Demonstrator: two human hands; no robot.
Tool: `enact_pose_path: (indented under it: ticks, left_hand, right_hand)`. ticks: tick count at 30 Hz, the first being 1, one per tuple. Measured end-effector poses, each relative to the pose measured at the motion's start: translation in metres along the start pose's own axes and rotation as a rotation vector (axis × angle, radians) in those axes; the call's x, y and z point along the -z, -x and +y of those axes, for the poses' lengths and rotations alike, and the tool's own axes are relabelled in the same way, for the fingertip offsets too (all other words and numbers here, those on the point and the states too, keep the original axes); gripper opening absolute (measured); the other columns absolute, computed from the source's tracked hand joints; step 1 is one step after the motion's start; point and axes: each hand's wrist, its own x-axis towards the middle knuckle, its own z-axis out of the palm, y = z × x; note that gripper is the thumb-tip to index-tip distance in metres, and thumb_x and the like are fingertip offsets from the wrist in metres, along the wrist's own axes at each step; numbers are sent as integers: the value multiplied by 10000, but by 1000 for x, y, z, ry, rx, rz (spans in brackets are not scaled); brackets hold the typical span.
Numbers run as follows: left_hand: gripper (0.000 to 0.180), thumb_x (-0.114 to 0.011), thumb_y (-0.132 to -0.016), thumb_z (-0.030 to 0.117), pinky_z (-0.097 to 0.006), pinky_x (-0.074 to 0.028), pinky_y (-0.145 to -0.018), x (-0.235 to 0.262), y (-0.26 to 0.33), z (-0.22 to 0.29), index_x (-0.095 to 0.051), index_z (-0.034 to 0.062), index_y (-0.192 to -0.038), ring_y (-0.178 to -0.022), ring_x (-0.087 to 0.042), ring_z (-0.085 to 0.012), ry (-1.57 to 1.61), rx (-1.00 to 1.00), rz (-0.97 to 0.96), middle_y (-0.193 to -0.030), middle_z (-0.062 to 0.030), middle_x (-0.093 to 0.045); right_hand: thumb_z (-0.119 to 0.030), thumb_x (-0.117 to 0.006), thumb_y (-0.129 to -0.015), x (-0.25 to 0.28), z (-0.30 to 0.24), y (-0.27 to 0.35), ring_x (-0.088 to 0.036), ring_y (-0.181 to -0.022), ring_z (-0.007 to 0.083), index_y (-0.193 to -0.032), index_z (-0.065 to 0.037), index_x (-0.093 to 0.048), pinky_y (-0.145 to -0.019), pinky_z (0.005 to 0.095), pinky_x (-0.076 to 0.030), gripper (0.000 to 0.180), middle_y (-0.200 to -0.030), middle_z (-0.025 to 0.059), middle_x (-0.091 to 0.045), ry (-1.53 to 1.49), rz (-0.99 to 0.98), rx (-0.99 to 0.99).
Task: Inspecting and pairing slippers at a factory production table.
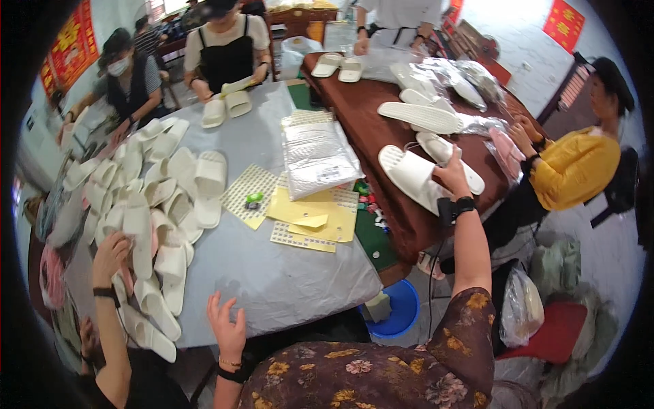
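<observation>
My right hand [452, 177] reaches far to the right, over the brown-covered table [340, 102]. Its fingers are closed on a pair of white slippers [410, 176], one on each side of the hand, resting on or just over that table. My left hand [227, 326] is raised at the near edge of the grey-covered table [272, 286], fingers spread and holding nothing. Left of it lies a large heap of white slippers [174, 204]. A co-worker's hand [112, 258] touches the near side of that heap.
Yellow sticker sheets [313, 215] and a silvery padded package [320, 157] lie mid-table. Clear-bagged slippers [463, 78] cover the brown table's far side. A blue bucket [398, 310] stands below the table edge. Co-workers stand or sit around; one in yellow [575, 167] is at right.
</observation>
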Motion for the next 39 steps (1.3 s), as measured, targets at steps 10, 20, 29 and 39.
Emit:
enact_pose_path:
  ticks: [10,20,29,39]
  left_hand:
    - [270,-689,-833,128,-477,-331,-1105,-6,-1,10,-666,40,-1087,-1338,-387,-412,72,3,4,-1399,-201,-475]
    - [273,-693,-833,142,-463,-379,-1072,-18,8,11,-669,51,-1089,-1286,-448,-398,157,-54,-21,-1340,-187,-525]
    - [304,-695,-827,139,-459,-387,-1064,-27,-6,22,-658,44,-1113,-1259,-476,-381,273,-177,-86,-1316,-188,-543]
    - [327,-702,-841,152,-418,-440,-1010,-7,12,8,-660,57,-1152,-1214,-525,-353,410,7,-102,-1300,-177,-567]
  right_hand:
    - [-69,-552,-858,-45,0,14,-614,-1074,438,-1326,-51,-536,-897,487,-479,469,-1160,263,-649,65,399,214]
    - [-147,-711,-819,-24,-69,65,-674,-729,288,-1093,-48,-645,-695,399,-517,299,-810,155,-686,-43,268,125]
    - [-195,-683,-790,-37,-57,44,-662,-992,416,-1212,-54,-597,-865,450,-504,453,-1023,217,-700,89,282,118]
    - [-104,-682,-740,-27,-108,98,-681,-835,269,-1119,-6,-648,-782,373,-526,393,-953,174,-708,-118,347,86]
